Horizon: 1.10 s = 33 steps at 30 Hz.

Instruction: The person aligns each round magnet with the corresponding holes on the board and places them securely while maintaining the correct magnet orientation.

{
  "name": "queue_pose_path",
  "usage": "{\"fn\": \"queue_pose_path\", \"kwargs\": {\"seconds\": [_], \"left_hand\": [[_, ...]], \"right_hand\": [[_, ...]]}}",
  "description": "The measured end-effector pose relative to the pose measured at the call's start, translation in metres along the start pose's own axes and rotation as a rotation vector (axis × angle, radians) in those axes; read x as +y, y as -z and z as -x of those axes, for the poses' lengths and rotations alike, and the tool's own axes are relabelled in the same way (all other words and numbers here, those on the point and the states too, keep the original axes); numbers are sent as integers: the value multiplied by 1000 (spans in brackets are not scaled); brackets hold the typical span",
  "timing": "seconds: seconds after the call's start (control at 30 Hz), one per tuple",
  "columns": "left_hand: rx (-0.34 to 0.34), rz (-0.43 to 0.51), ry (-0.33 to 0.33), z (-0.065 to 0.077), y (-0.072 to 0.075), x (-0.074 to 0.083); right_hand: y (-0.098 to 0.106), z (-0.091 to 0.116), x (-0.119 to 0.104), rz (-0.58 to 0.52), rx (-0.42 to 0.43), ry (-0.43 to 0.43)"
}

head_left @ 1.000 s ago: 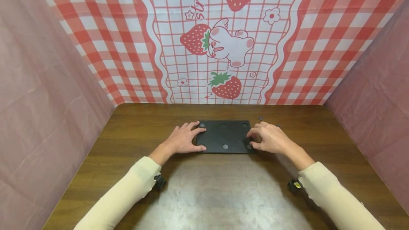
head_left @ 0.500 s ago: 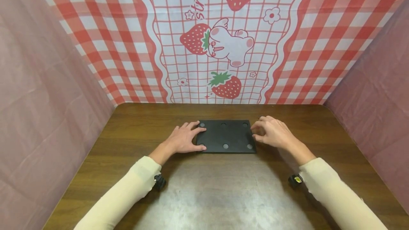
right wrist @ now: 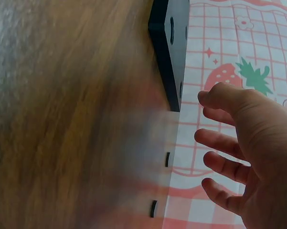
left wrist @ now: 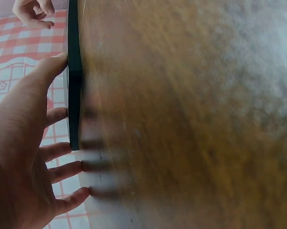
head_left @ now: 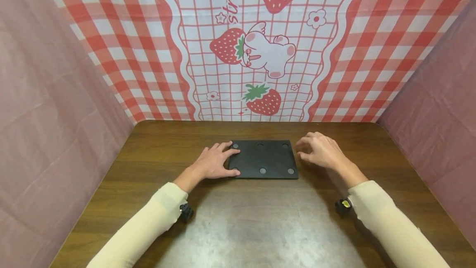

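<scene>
Left grip (head_left: 213, 163) left of centre, fingers (left wrist: 66, 172) spread, right grip (head_left: 320, 150) right of centre, fingers loosely bent, forearms (head_left: 145, 220) angled inward

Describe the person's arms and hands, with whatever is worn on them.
The left sleeve and right sleeve are long, plain and pale cream, with slightly rumpled cuffs. A small black camera sits by each cuff, the left camera and the right camera; the right one shows a yellow patch. The left hand and right hand wear no gloves.

Pale glare clouds the brown wood-grain table (head_left: 238, 226) at the head view's lower centre; wrist views blur its grain.
</scene>
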<state>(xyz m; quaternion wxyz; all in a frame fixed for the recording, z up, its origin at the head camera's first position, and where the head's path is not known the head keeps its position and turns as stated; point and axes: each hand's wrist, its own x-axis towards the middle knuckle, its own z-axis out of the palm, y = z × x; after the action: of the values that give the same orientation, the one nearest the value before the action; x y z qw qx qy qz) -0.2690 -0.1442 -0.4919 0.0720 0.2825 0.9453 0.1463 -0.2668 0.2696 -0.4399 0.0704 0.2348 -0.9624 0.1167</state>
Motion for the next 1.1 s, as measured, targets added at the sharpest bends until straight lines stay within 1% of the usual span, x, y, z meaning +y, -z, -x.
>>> {"fn": "queue_pose_path", "kwargs": {"seconds": [0.03, 0.07, 0.2, 0.3, 0.73, 1.1], "left_hand": [[-10, 6, 7, 2, 5, 5], [-18, -8, 10, 5, 9, 9], [-31, -38, 26, 13, 21, 23], [-29, -64, 33, 15, 23, 27], [-45, -71, 45, 14, 21, 26], [-43, -73, 46, 14, 23, 28]], "right_hand": [[0, 0, 1, 0, -2, -5], [0, 0, 3, 0, -3, -10], [2, 0, 8, 4, -7, -27], [2, 0, 12, 4, -10, -42], [5, 3, 20, -7, -3, -106], [0, -5, 23, -5, -2, -124]]}}
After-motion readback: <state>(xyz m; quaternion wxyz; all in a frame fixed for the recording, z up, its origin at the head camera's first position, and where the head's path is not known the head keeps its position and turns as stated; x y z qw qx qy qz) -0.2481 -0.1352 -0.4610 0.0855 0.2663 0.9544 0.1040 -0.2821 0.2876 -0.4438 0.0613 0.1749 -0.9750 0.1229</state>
